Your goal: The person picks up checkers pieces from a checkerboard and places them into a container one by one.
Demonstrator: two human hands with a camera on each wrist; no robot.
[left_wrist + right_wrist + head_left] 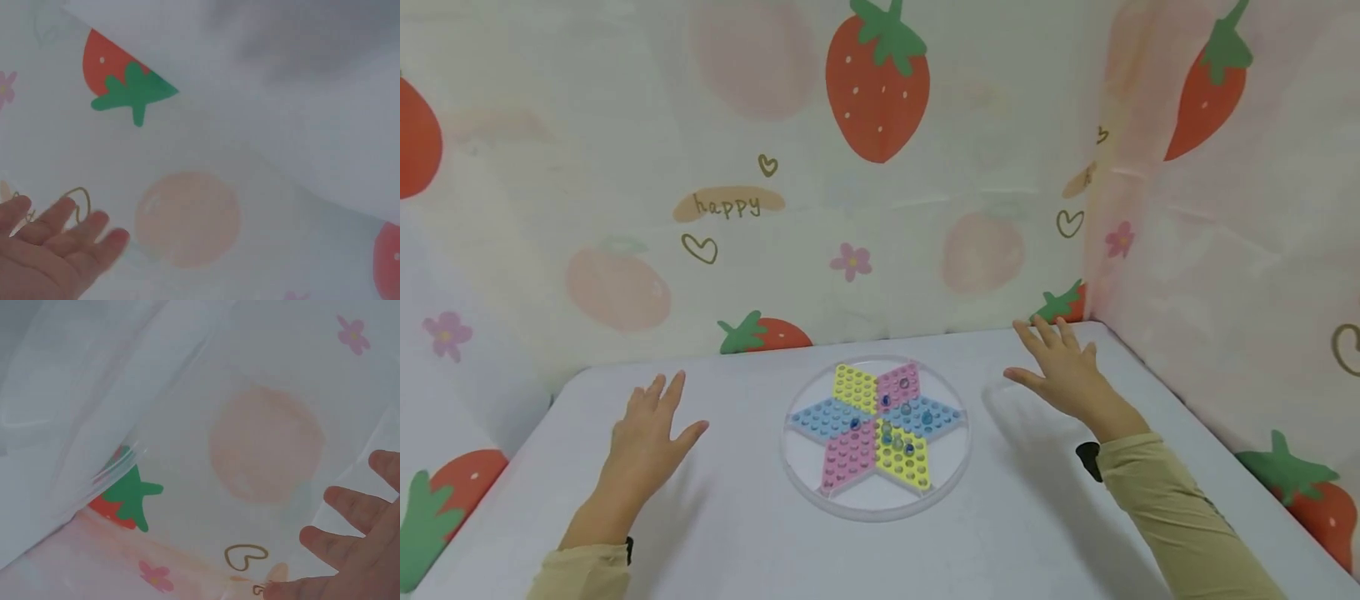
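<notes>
A round Chinese checkers board (806, 468) with a clear rim lies on the white table between my hands. Its six-pointed star has pink, yellow and blue sections full of small holes. Several glass marbles, among them a dark blue marble (854, 424), sit mostly on the star's right half. To the left of the board, my left hand (643, 442) is held over the table with its fingers extended and nothing in it. My right hand (1067, 379) is raised at the right, fingers spread. Near it, a clear curved plastic piece (125, 394) shows in the right wrist view.
White cloth with a strawberry print (877, 87) hangs behind the table (737, 533) and along both sides. The table's back edge meets this cloth. Dark bands (1090, 461) show at the wrists, by the sleeve cuffs.
</notes>
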